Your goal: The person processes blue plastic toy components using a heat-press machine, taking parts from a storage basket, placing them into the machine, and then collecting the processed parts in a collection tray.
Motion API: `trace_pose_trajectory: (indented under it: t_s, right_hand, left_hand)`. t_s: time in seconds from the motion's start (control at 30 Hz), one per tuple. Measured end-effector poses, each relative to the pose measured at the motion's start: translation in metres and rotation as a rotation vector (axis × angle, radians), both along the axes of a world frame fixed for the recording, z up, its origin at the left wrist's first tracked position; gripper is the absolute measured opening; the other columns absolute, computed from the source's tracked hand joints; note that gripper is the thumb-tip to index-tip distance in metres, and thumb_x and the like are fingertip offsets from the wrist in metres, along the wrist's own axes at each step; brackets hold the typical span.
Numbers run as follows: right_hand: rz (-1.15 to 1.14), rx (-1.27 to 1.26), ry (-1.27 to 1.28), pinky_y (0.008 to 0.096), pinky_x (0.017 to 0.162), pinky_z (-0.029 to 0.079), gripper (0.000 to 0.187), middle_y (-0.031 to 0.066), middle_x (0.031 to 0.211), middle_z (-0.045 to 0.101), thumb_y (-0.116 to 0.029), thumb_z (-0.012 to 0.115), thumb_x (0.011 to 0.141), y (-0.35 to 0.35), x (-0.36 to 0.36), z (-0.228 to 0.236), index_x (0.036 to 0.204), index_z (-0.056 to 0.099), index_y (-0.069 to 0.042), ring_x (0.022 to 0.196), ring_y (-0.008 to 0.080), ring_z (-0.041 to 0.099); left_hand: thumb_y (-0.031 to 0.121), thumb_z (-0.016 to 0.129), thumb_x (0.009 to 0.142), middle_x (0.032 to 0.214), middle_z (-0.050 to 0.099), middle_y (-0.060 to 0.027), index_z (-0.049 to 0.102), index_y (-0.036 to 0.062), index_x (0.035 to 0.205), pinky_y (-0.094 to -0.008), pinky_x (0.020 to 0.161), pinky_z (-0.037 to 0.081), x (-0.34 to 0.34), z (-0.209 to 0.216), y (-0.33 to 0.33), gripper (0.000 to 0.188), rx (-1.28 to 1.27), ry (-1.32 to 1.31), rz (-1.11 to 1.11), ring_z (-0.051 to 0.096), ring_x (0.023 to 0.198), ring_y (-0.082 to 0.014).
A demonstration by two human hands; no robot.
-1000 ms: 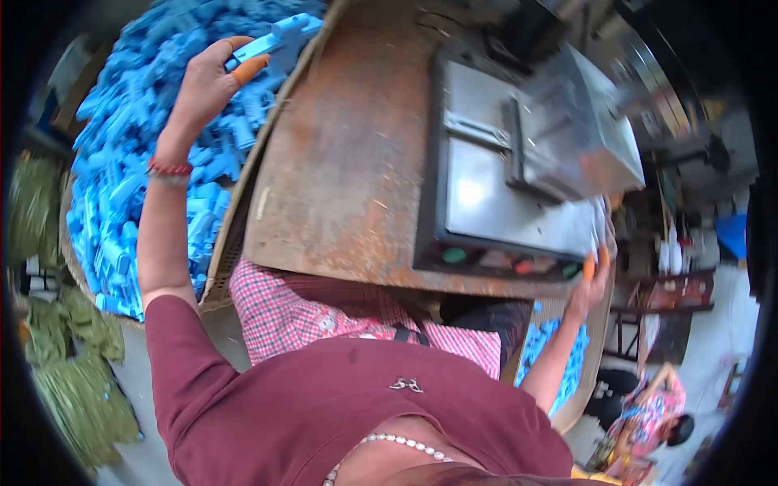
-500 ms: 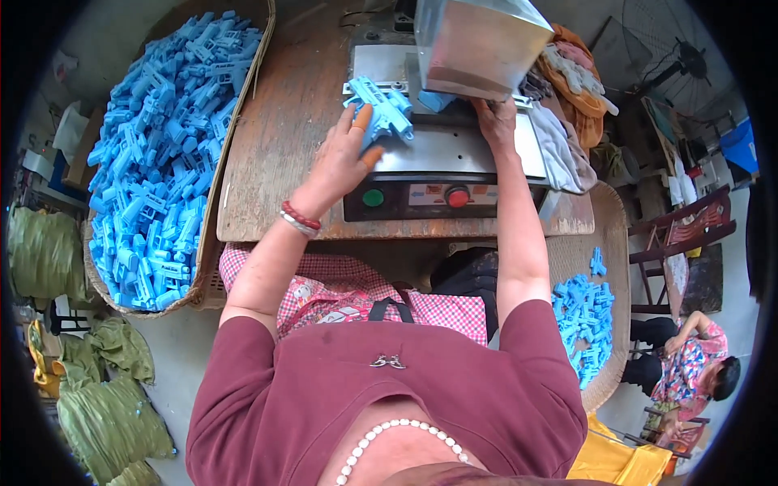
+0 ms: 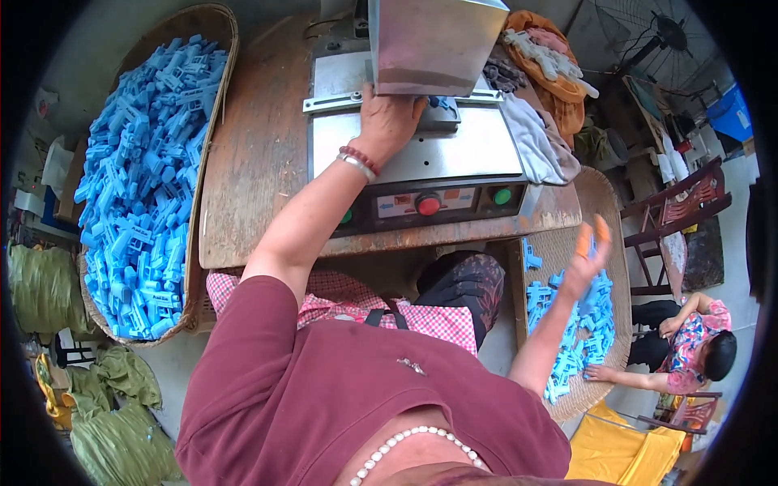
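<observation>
My left hand (image 3: 391,123) reaches under the metal hood (image 3: 438,49) of a bench machine, its thumb curled against a blue toy pistol part (image 3: 442,104) at the grey fixture (image 3: 442,123). The hood hides most of its fingers and much of that piece. Off to the right, my right hand (image 3: 590,257) is raised above a shallow woven basket (image 3: 617,324), its fingers stretched and apart, with orange finger covers on some. Nothing shows in its grasp. Blue toy pistol parts (image 3: 596,304) lie in the basket just below it.
A deep basket (image 3: 198,202) heaped with blue toy pistols (image 3: 150,186) stands at the left beside the wooden table (image 3: 259,162). Red (image 3: 427,204) and green buttons (image 3: 502,196) line the machine's front. A seated co-worker (image 3: 689,332) reaches into the right basket. Cloths (image 3: 543,146) lie right of the machine.
My left hand has carried a blue toy pistol under the hood. My right hand has left the machine and swung right and nearer, over the basket. The co-worker's arm now extends to the basket.
</observation>
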State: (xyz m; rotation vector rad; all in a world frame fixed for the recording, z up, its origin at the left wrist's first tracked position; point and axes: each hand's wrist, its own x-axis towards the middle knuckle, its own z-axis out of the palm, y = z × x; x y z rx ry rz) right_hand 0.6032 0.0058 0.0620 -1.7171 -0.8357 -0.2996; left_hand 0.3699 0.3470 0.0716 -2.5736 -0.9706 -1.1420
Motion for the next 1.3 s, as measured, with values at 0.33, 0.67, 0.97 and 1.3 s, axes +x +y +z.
trace_pose_trajectory:
  t_s: [0.33,0.67,0.97,1.3]
  right_hand:
    - [0.403,-0.469,0.271,0.0325,0.106,0.034,0.085,0.0147,0.138,0.049,-0.032,0.076,0.084,0.093,0.025,-0.072,0.146,0.030,0.005,0.123,0.0250,0.047]
    - [0.317,-0.295,0.400,0.0323,0.110,0.026,0.068,0.0100,0.141,0.045,-0.029,0.066,0.092,0.092,-0.018,-0.062,0.146,0.035,-0.001,0.128,0.0205,0.040]
    - [-0.005,-0.310,0.119,0.0330,0.107,0.033,0.050,0.0148,0.136,0.052,-0.030,0.055,0.098,0.104,-0.003,-0.048,0.135,0.049,0.004,0.125,0.0228,0.047]
    - [0.426,-0.287,0.018,0.0301,0.104,0.036,0.035,0.0117,0.130,0.057,-0.018,0.049,0.101,0.201,-0.043,-0.004,0.132,0.054,-0.001,0.122,0.0199,0.050]
  left_hand:
    - [0.044,0.069,0.083,0.152,0.029,-0.0201,0.036,0.0145,0.147,-0.0594,0.107,0.031,-0.170,-0.034,-0.070,0.078,-0.349,0.180,-0.367,0.024,0.142,-0.0408]
    - [0.012,0.061,0.078,0.094,0.065,-0.0127,0.070,0.0076,0.085,-0.0460,0.072,0.054,-0.522,-0.135,0.088,0.011,-0.176,0.379,0.815,0.063,0.091,-0.0327]
    - [0.049,0.065,0.073,0.128,0.058,-0.0238,0.044,0.0069,0.138,-0.0482,0.101,0.044,-0.568,-0.142,0.192,0.080,-0.951,-0.027,1.202,0.054,0.119,-0.0436]
    - [0.018,0.081,0.074,0.110,0.060,-0.0140,0.042,0.0060,0.131,-0.0356,0.086,0.050,-0.384,-0.001,0.023,0.071,-0.509,-0.664,0.348,0.061,0.097,-0.0244]
